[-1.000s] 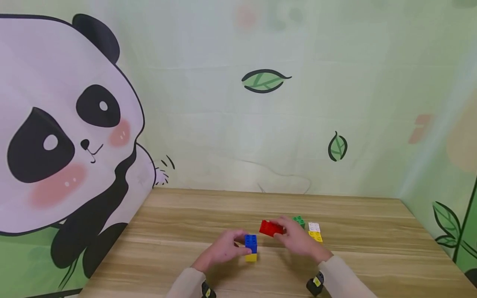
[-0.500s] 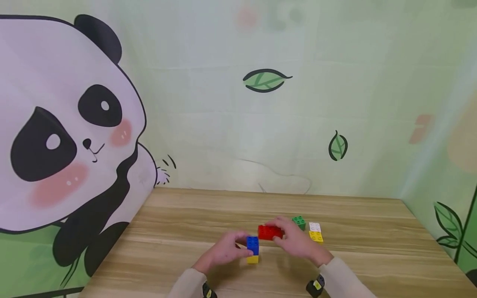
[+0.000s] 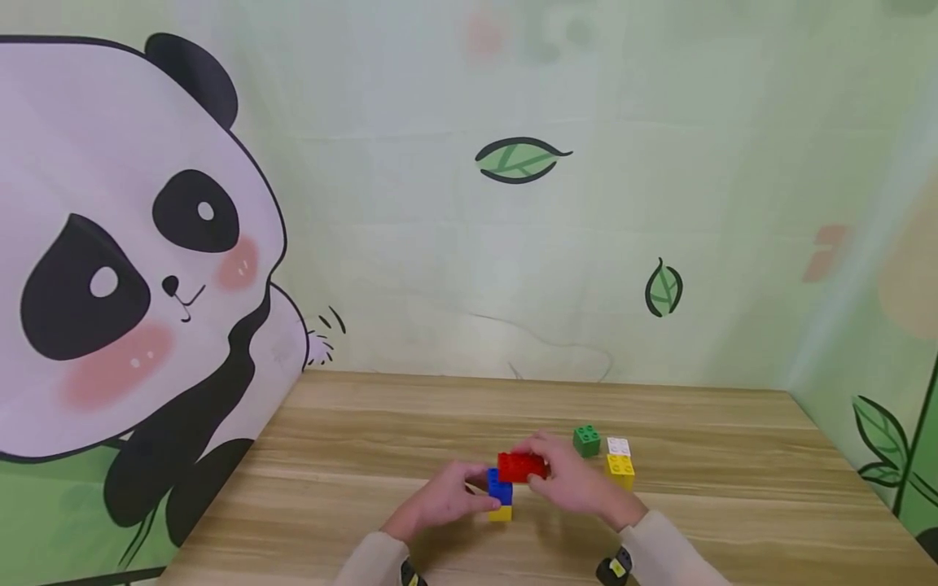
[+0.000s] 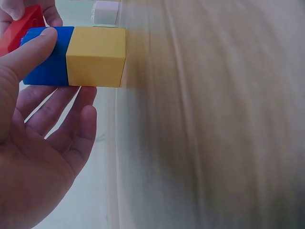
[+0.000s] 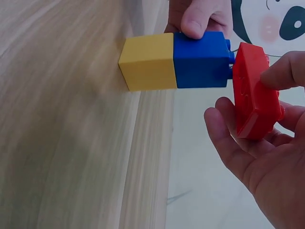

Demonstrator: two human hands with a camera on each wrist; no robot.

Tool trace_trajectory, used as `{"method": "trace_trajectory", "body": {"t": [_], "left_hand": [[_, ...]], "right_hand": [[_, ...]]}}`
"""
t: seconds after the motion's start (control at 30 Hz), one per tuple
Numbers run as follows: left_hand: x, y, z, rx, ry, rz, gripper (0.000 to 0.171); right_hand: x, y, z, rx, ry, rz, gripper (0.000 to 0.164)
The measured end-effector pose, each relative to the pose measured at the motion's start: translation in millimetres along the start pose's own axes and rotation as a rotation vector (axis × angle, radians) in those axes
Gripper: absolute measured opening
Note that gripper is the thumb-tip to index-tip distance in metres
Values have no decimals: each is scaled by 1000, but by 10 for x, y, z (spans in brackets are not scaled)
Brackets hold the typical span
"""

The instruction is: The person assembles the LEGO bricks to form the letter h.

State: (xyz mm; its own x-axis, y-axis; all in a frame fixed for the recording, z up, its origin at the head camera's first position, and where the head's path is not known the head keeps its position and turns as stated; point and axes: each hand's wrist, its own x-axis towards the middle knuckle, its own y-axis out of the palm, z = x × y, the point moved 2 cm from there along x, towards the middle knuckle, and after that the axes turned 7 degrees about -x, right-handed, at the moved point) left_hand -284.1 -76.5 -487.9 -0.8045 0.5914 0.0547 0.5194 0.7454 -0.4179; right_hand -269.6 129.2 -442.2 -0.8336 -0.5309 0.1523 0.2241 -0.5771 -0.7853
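Note:
A blue toy brick (image 5: 200, 62) is stacked on a yellow toy brick (image 5: 150, 63), and the pair stands upright on the table. My left hand (image 3: 454, 493) pinches the blue brick, its thumb (image 4: 40, 50) on the near face and its fingers behind. My right hand (image 3: 575, 480) holds a longer red toy brick (image 3: 522, 467) between thumb and fingers. In the right wrist view the red brick is tilted, its hollow underside facing the blue brick's studs, with one edge right at them. Its left end overlaps the blue top in the head view.
Right of the hands on the wooden table (image 3: 396, 415) stand a green brick (image 3: 586, 440), a white brick (image 3: 618, 446) and another yellow brick (image 3: 620, 470). A printed panda cloth (image 3: 410, 244) rises behind the table's far edge.
My right hand has brought the red brick left and down, from beside the stack to over the blue brick's top. My left hand keeps its pinch on the blue brick.

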Motion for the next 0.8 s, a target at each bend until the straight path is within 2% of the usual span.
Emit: {"method": "trace_trajectory", "body": {"t": [0.33, 0.8], "left_hand": [[7, 31, 10, -2, 7, -11, 20], [21, 59, -22, 28, -3, -35, 18]], "right_hand": [[9, 34, 24, -17, -27, 1, 36], [37, 50, 40, -42, -43, -4, 29]]}}
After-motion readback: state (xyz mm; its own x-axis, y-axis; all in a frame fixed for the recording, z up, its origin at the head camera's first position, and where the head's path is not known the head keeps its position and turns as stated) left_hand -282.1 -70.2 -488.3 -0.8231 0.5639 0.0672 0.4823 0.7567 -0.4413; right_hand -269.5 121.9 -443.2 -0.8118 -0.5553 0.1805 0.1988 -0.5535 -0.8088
